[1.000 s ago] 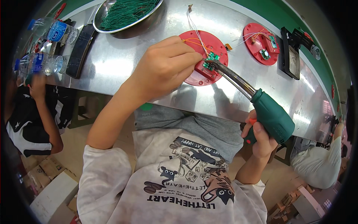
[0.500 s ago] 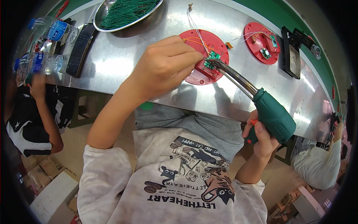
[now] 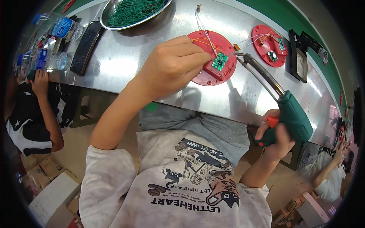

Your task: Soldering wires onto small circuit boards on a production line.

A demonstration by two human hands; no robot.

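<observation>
My right hand (image 3: 280, 141) grips a green pistol-shaped soldering gun (image 3: 297, 118) with a red trigger. Its long metal tip points up and left, just off the right edge of a round red plastic housing (image 3: 202, 78). On the housing's raised block sits a small green circuit board (image 3: 220, 61), with thin white and orange wires running up from it. My left hand (image 3: 175, 65) is over the housing's left side, thumb and finger pinched beside the board. Whatever is between those fingertips is too small or hidden to make out.
A second red housing (image 3: 262, 53) with wires lies to the right, beside a black holder with a shallow tray (image 3: 299, 65). At the far left are a metal bowl (image 3: 141, 26) of green wires, a black phone (image 3: 86, 49) and water bottles (image 3: 45, 59). Co-workers sit at both sides.
The soldering gun has moved right, and its tip has come off the circuit board, which is now uncovered. My left hand keeps its pinch beside the board.
</observation>
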